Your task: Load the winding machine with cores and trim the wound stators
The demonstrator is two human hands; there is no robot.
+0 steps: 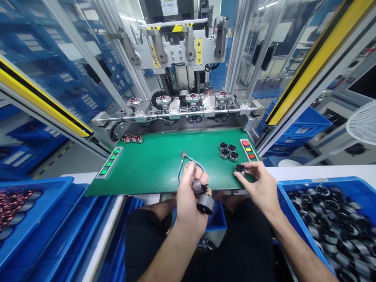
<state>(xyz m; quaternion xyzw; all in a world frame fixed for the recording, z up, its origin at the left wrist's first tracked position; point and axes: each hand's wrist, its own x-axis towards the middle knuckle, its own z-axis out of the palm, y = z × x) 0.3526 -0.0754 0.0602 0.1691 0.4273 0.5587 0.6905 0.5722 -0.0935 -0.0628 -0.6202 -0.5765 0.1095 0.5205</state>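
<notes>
My left hand (190, 199) is closed around a couple of silver-and-black motor stators (205, 203), held over the front edge of the green work mat (152, 164). Between thumb and fingers, my right hand (260, 182) grips another stator (240, 169) at the mat's right side. Just beyond it, several bare stators (228, 151) stand in a tight cluster. Blue-handled cutting pliers (184, 154) lie open on the mat, their handles partly hidden behind my left hand. At the mat's far left sit a few stators wound with copper wire (132, 139).
A winding machine (179, 51) rises behind the mat, with several stators mounted along its rail (176, 113). Button panels flank the mat, green (110, 162) at left, red and yellow (248, 150) at right. Blue bins of wound parts (35, 211) and bare stators (331, 207) stand either side.
</notes>
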